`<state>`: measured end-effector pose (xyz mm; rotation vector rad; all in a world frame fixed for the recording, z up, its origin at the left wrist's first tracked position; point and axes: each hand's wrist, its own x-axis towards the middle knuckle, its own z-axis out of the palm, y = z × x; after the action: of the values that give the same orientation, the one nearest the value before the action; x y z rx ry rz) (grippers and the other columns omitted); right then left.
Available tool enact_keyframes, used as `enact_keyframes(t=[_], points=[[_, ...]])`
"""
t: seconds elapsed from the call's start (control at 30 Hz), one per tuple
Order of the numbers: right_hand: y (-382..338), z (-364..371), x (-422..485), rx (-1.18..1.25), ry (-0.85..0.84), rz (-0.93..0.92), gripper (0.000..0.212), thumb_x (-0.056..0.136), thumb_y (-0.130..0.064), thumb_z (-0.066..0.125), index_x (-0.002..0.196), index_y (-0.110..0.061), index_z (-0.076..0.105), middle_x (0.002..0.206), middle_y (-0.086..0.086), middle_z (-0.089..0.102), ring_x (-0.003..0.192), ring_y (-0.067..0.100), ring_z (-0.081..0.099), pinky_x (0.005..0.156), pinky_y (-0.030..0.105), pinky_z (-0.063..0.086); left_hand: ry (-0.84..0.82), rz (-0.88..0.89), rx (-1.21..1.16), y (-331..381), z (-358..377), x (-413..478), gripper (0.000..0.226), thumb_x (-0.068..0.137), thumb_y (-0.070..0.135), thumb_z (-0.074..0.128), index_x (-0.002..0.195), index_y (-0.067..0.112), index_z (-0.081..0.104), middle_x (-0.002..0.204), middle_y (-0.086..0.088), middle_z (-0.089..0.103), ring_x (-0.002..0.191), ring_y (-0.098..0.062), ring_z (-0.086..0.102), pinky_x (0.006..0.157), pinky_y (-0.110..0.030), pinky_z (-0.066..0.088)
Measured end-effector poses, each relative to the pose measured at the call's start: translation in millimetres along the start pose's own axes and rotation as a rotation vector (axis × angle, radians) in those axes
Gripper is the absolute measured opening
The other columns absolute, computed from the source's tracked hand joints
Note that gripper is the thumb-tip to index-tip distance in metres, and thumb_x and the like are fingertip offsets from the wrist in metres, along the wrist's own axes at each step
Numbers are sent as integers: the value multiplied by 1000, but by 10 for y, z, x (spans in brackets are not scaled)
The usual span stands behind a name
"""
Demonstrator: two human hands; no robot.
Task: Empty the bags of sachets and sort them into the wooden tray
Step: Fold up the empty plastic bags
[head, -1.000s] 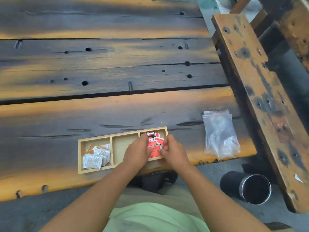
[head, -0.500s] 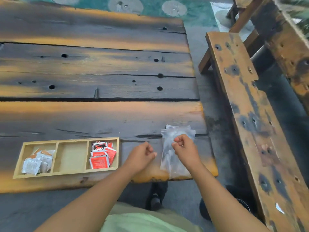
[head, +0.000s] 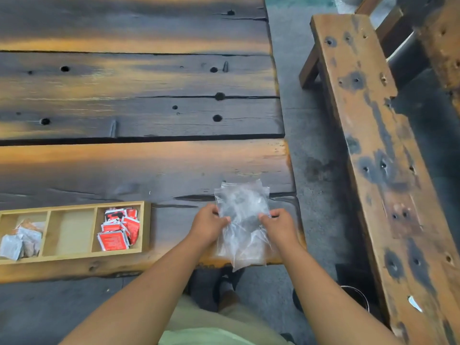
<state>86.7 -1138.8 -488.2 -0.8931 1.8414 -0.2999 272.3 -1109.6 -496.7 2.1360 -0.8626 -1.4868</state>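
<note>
Clear plastic bags (head: 242, 220) lie in a crumpled stack at the table's near right corner, and they look empty. My left hand (head: 209, 226) pinches their left edge and my right hand (head: 280, 226) pinches their right edge. The wooden tray (head: 146, 226) with three compartments sits to the left near the front edge. Red sachets (head: 119, 231) fill its right compartment, white sachets (head: 21, 239) lie in the left one, and the middle one is bare.
The dark plank table (head: 139, 95) stretches far back and left. A worn wooden bench (head: 378, 158) runs along the right, across a gap of grey floor. A round metal container (head: 356, 296) stands on the floor below the table's corner.
Both hands left the tray's red sachets, moved right to the plastic bags and took hold of their two sides. The view swung right, so the tray now sits at the left.
</note>
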Motion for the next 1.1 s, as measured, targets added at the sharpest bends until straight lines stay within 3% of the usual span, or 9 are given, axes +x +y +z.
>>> enact_keyframes(t=[0.1,0.23,0.47,0.57,0.7,0.83,0.93,1.03,1.1], points=[[-58,-38,-55,96,-89,15,23,92,-30,67,87,-8,64,75,5,61,65,19,55,61,30,46,-49,23,-106,23,-155,-72,17,89,22,71,83,7,67,74,-6,59,69,-20,54,68,-32,45],[-153,-50,-124,143,-224,-11,32,92,-32,67,67,-17,54,66,-1,48,63,15,44,63,31,38,-87,93,-193,140,-398,-189,23,94,24,65,72,19,61,65,7,58,54,-11,46,58,-29,40],[-915,-109,-432,149,-190,-266,29,96,-33,59,80,-10,50,74,5,46,69,19,44,65,34,35,-45,316,-159,714,-983,-285,33,96,25,61,66,18,48,55,7,38,46,-8,31,51,-27,28],[-1408,-199,-598,125,-151,-419,36,95,-32,59,86,2,53,74,7,53,66,19,51,62,31,41,-14,469,-58,1097,-1350,-362,26,97,27,59,77,10,58,59,3,47,49,-9,41,51,-26,35],[-2039,-374,-931,170,-90,-597,28,96,-24,58,73,-15,48,56,-4,44,46,10,37,44,21,33,-96,585,-149,1593,-1839,-502,30,94,37,60,101,8,63,78,-12,57,68,-21,52,64,-31,42],[-2520,-524,-1249,424,-203,-714,11,94,-2,54,87,-10,59,71,9,54,61,21,49,58,31,42,-274,669,-420,1971,-2236,-661,25,89,32,66,110,19,67,106,-16,57,92,-32,48,82,-48,37],[-2771,-622,-1448,634,-367,-751,21,95,6,47,104,-6,62,86,8,70,73,20,66,66,29,56,-373,759,-580,2170,-2377,-831,26,90,10,60,114,19,66,106,-20,58,87,-29,53,76,-39,45],[-2938,-658,-1543,809,-523,-800,32,95,5,46,119,-7,63,105,11,72,89,25,69,80,36,58,-434,786,-745,2260,-2450,-918,34,91,-2,53,120,13,62,108,-13,71,89,-24,68,83,-35,56],[-3018,-651,-1602,907,-607,-808,34,90,2,50,117,-8,69,108,12,73,93,26,71,84,39,59,-421,766,-823,2314,-2479,-966,29,84,-2,56,109,9,65,100,-11,73,83,-22,69,74,-32,58]])
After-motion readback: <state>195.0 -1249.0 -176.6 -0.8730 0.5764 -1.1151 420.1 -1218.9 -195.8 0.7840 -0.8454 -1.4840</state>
